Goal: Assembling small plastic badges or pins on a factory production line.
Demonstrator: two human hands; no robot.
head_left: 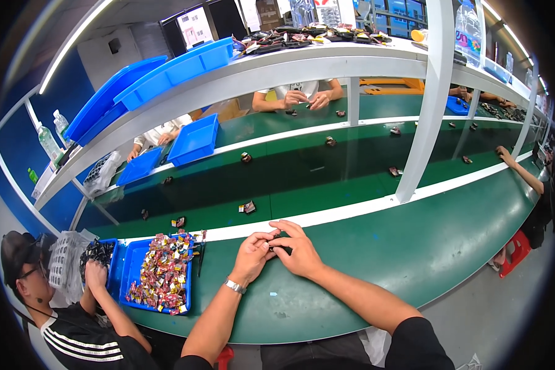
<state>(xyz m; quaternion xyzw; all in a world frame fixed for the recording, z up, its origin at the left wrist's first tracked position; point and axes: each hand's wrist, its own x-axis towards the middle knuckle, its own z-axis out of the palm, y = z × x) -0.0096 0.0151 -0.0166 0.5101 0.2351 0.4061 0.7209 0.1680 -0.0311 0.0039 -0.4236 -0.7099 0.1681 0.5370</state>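
Observation:
Over the green bench in front of me, my left hand [253, 253] and my right hand [297, 251] meet with their fingertips together. Both are closed around a small dark part [277, 235], mostly covered by my fingers, so its kind does not show. A metal watch circles my left wrist. To the left of my hands stands a blue tray [133, 262] heaped with small parts [163, 271] in reddish, yellow and white wrapping. Thin dark tools [201, 254] lie at the tray's right edge.
A dark green conveyor belt [302, 179] beyond a white rail carries several small parts. A white post [430, 105] rises from the rail to an overhead shelf [327, 65]. At my left, a co-worker [74, 327] reaches into a blue tray of black parts [98, 253]. Others work across the belt.

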